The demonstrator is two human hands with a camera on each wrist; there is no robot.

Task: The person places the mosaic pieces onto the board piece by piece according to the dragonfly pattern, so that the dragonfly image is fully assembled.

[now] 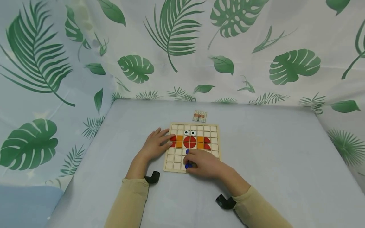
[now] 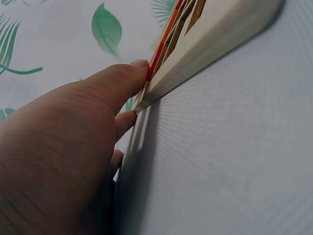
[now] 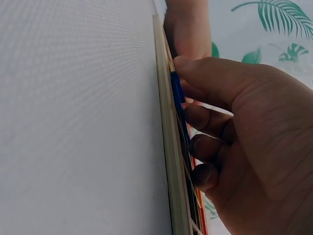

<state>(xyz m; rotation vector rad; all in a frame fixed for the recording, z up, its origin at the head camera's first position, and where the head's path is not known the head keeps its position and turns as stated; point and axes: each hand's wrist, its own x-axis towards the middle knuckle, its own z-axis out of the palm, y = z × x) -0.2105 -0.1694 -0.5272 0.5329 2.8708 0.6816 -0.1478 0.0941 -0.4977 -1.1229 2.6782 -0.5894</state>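
Observation:
A wooden grid board (image 1: 172, 166) lies on the table with coloured pieces in its cells. Red quarter pieces form a circle (image 1: 189, 142) at the middle, with orange squares (image 1: 179, 141) either side and two round eye pieces (image 1: 190, 133) above. My left hand (image 1: 154, 145) rests at the board's left edge, fingers spread, with fingertips at the red pieces there. Over the lower middle, my right hand (image 1: 203, 163) has its fingers curled. Its thumb and index finger pinch a blue piece (image 3: 177, 87) low on the board. Another blue piece (image 1: 187, 151) shows just above those fingers.
A small pattern card (image 1: 200, 116) with a gridded picture lies just beyond the board's far edge. Grey-white cloth covers the table (image 1: 265, 148). Leaf-printed curtains (image 1: 196, 76) stand behind and at both sides. Each wrist carries a black camera mount (image 1: 226, 202).

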